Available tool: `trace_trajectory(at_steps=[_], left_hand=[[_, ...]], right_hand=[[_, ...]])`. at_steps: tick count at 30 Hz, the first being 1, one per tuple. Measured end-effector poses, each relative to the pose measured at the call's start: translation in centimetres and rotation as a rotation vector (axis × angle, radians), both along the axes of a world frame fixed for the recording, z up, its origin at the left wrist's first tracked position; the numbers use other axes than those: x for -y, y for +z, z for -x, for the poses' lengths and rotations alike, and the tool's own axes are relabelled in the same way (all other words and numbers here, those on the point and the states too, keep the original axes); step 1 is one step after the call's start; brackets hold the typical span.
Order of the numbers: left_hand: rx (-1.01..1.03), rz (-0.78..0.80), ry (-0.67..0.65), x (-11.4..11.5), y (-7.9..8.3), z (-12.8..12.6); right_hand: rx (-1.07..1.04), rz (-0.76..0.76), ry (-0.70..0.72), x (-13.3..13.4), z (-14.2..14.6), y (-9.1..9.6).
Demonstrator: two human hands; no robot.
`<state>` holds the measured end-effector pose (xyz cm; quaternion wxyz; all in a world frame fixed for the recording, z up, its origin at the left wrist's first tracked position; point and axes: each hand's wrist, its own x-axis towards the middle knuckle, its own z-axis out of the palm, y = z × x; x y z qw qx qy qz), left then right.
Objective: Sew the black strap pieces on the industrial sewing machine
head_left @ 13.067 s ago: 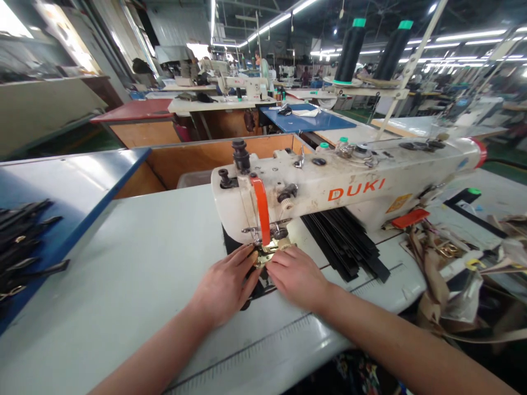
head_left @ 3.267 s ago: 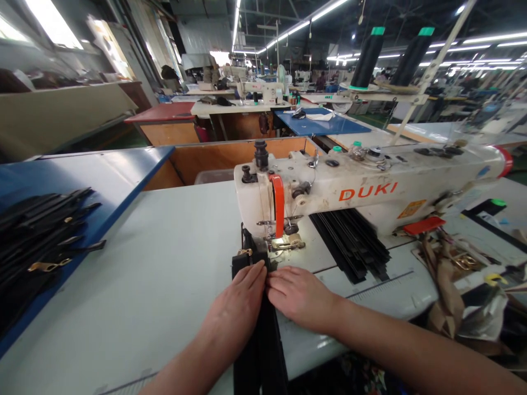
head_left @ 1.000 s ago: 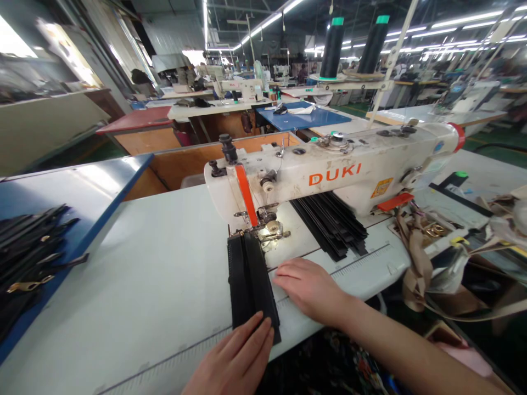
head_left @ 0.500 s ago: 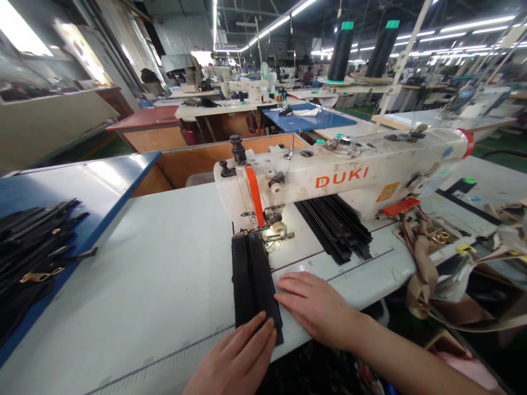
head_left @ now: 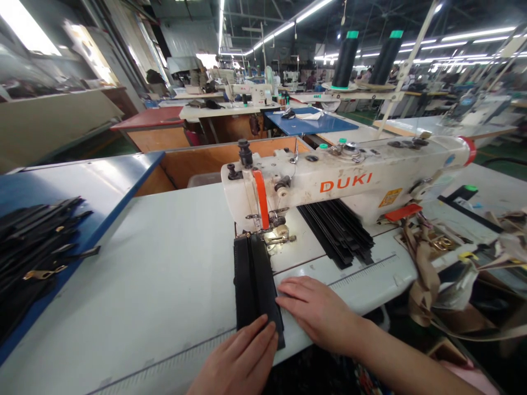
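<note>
Stitching step, apparently — left hand [head_left: 241, 359] and right hand [head_left: 319, 312] steady black strip [head_left: 262, 280], grips unclenched — next move likely calls for straight feeding

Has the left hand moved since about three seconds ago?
Yes. Judged against the machine, the left hand has moved away from the needle end, toward the person. It now rests on the near end of the black strip.

Head cam, on wearer's side of sewing machine [head_left: 346, 178]; faces forward and down over it; close range, tabletop [head_left: 177, 252] beside machine seen from above; ceiling lights [head_left: 315, 10] well behind it; depth back there probably too blurry to judge.
</note>
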<state>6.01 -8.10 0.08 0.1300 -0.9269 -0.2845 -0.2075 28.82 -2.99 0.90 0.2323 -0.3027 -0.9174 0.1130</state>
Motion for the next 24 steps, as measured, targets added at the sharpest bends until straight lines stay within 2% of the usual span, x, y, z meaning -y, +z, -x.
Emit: trace_trajectory(at_steps=[3, 8, 11, 15, 17, 19, 22, 24], left_hand=[[-0.018, 0.033, 0.007, -0.1, 0.2, -0.2], [0.108, 0.054, -0.006, -0.7, 0.3, -0.5], [0.099, 0.172, 0.1, -2.0, 1.9, -0.8], [-0.076, 0.216, 0.287, -5.6, 3.7, -1.0], [-0.118, 0.208, 0.351, -7.5, 3.7, -1.1], [-0.126, 0.213, 0.368, -8.8, 3.3, -1.2], [-0.121, 0.228, 0.358, -9.6, 2.6, -1.2], [-0.118, 0.24, 0.343, -9.6, 2.4, -1.1]], right_hand=[[-0.01, 0.005, -0.003, 0.0, 0.0, -0.1], [-0.024, 0.017, -0.006, 0.0, 0.0, -0.2], [-0.046, 0.037, -0.012, 0.1, 0.1, -0.1], [-0.113, 0.091, -0.065, 0.1, 0.0, 0.0], [-0.123, 0.113, -0.059, 0.2, -0.3, 0.1], [-0.076, 0.133, 0.009, 0.2, -0.5, 0.4], [0.037, 0.119, 0.121, 0.2, -0.5, 1.0], [0.091, 0.041, 0.145, 0.0, -0.2, 1.2]])
